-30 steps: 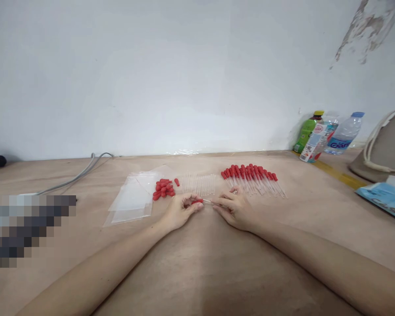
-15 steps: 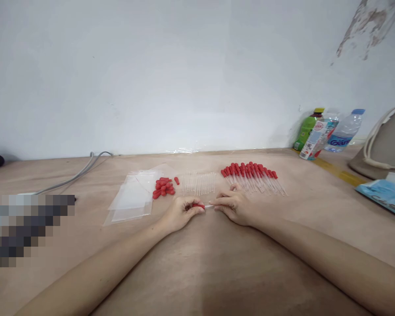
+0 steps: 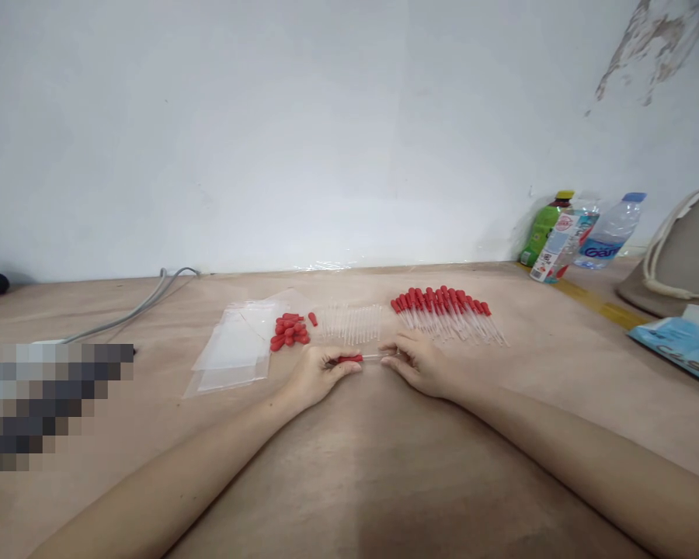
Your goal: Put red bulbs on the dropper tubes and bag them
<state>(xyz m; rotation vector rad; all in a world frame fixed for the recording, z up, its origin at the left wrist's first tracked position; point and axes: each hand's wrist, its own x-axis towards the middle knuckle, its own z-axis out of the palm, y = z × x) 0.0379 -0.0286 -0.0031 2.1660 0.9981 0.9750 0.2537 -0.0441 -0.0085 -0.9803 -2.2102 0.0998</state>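
Observation:
My left hand [image 3: 325, 374] pinches a red rubber dropper bulb [image 3: 350, 359] between thumb and fingers. A clear dropper tube [image 3: 373, 357] runs from the bulb's mouth across to my right hand [image 3: 418, 365], whose thumb and fingers close on its far part. Just behind my left hand lies a heap of loose red bulbs [image 3: 290, 332], with a single bulb [image 3: 313, 319] apart from it. A row of bare clear tubes [image 3: 352, 323] lies behind the gap between my hands. Finished-looking droppers with red bulbs [image 3: 443, 303] fan out behind my right hand.
Clear plastic bags [image 3: 233, 349] lie left of the bulbs. A grey cable [image 3: 133, 310] crosses the brown tabletop [image 3: 303, 481]. At the right stand a green bottle [image 3: 541, 237] and a water bottle [image 3: 609, 237], near a blue tissue pack [image 3: 681, 349] and a beige bag [image 3: 681, 256].
My right hand has slid a little to the right along the tube, so more of the clear tube shows between my hands. My left hand stays nearly in place on the bulb.

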